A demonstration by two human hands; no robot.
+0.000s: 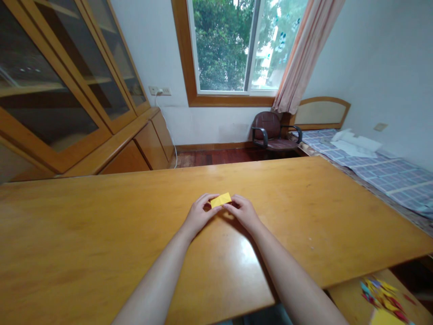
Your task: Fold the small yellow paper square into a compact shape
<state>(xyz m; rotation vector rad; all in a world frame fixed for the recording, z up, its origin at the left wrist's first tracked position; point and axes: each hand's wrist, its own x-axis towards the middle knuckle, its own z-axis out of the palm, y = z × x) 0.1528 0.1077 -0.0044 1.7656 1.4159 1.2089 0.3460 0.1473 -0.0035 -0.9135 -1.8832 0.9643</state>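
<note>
A small yellow folded paper [221, 200], a rectangle with a crease near its middle, is held just over the wooden table [135, 225]. My left hand [200, 213] pinches its left end between thumb and fingers. At the right end, my right hand [244, 211] grips it with the thumb along the lower edge. Both forearms reach in from the bottom of the view. The paper's underside and some fingertips behind it are hidden.
At the lower right, a lower surface bears several colourful paper pieces [382, 295] and a yellow sheet [385, 317]. Beyond the table stand a maroon armchair [267, 128] and a bed [379, 167]. A glass-door cabinet [81, 135] lines the left side.
</note>
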